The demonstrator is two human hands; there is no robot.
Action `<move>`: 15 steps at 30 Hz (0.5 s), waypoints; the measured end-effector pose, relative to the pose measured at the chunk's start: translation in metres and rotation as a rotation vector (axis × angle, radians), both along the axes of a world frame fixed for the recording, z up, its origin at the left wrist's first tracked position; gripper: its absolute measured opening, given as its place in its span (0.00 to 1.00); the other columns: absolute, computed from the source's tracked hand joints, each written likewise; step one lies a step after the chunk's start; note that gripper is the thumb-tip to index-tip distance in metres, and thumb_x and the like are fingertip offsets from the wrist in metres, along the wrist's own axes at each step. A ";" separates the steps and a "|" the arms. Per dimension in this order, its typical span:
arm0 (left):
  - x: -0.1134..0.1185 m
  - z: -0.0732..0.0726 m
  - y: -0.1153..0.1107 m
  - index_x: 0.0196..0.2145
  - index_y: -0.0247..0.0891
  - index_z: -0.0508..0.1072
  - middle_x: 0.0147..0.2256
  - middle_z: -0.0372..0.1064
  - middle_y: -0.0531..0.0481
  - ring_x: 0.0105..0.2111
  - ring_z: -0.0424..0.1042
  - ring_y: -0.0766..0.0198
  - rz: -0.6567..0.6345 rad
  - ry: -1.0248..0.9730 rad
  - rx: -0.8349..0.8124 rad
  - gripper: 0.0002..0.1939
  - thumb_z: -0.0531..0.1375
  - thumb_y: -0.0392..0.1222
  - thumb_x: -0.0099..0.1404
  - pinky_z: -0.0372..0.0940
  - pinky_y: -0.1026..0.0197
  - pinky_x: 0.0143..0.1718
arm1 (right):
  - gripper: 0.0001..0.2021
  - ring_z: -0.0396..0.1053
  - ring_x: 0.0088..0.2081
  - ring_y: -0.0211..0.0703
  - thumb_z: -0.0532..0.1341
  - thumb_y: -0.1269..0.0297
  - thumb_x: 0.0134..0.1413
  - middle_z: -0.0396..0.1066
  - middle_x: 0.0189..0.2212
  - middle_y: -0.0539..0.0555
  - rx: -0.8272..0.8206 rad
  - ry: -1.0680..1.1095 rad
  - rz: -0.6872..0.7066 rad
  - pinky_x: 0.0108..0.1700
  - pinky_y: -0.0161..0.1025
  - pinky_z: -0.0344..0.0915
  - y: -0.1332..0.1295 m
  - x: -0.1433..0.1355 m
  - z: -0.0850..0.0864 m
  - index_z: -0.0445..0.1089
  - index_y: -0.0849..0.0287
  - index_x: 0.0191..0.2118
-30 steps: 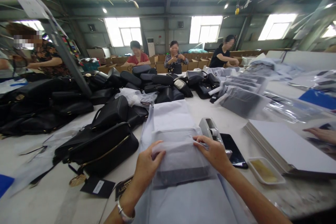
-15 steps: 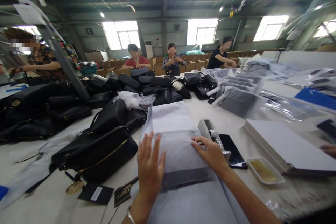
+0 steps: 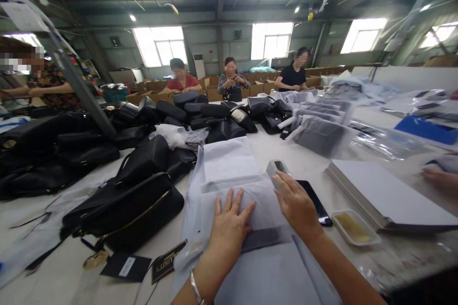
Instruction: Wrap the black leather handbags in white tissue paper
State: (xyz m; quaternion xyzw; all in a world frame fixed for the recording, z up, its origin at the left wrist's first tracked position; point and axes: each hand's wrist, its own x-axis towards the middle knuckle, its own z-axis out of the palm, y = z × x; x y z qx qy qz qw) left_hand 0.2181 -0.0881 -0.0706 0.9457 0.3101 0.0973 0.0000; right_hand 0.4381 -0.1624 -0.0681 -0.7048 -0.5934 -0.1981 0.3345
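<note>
My left hand (image 3: 231, 224) lies flat with spread fingers on thin white wrapping paper (image 3: 229, 159), which covers something with a dark grey strip (image 3: 261, 238) at its lower edge. To its right, my right hand (image 3: 295, 198) is over the tape dispenser (image 3: 277, 167), fingers extended and a little bent, hiding most of it. Bluish-white sheets (image 3: 268, 276) lie beneath the wrapped item. A black phone (image 3: 315, 202) rests just beyond my right hand.
A black bag (image 3: 132, 214) with tags (image 3: 125, 267) lies at left, before a heap of black bags (image 3: 82, 147). At right are a stack of white boards (image 3: 390, 195), a small plastic tray (image 3: 354, 228) and wrapped items (image 3: 318, 133). Several people sit or stand beyond.
My left hand has moved right and lies flat on the paper. My right hand has let go of the paper's edge and moved right, onto the tape dispenser.
</note>
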 end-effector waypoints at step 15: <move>-0.003 0.001 0.003 0.62 0.58 0.62 0.69 0.48 0.47 0.68 0.46 0.43 -0.018 -0.019 -0.020 0.30 0.64 0.46 0.65 0.50 0.30 0.62 | 0.20 0.56 0.65 0.59 0.65 0.44 0.46 0.62 0.63 0.61 -0.173 1.037 -0.190 0.66 0.53 0.50 -0.034 0.054 -0.015 0.82 0.56 0.34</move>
